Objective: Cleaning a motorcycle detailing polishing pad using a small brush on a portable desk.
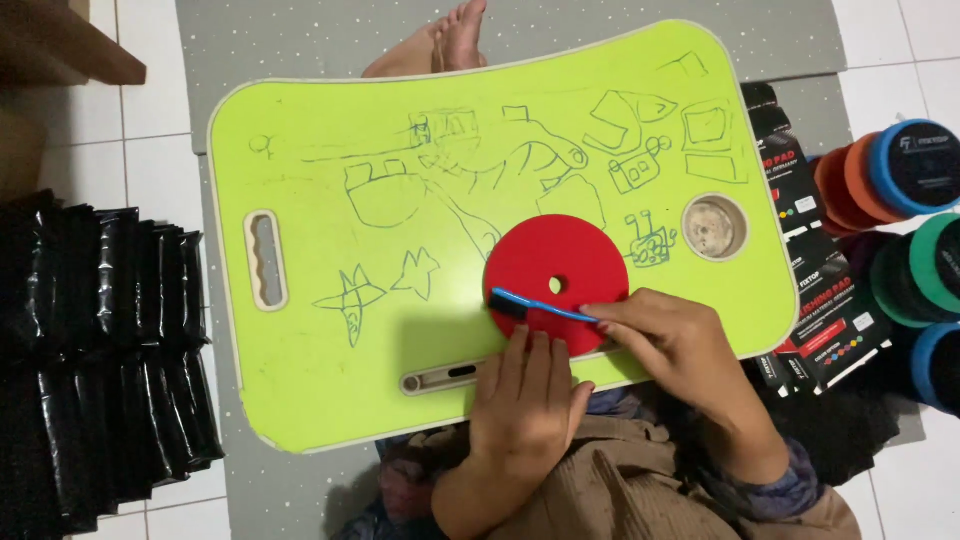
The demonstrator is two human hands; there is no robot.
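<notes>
A round red foam pad (553, 262) with a small hole in its middle lies on a lime-green lap table (330, 380) covered in pen drawings. My right hand (675, 345) holds a blue brush (535, 304) by its handle, with the dark bristle head resting on the pad's left edge. My left hand (525, 405) lies flat on the table, its fingertips touching the pad's near edge just under the brush.
Black plastic packets (95, 350) are stacked at the left. Printed black sleeves (815, 290) and a row of red, orange, blue and green foam pads (900, 170) lie at the right. A round cup recess (714, 227) sits in the table; bare feet (455, 40) beyond it.
</notes>
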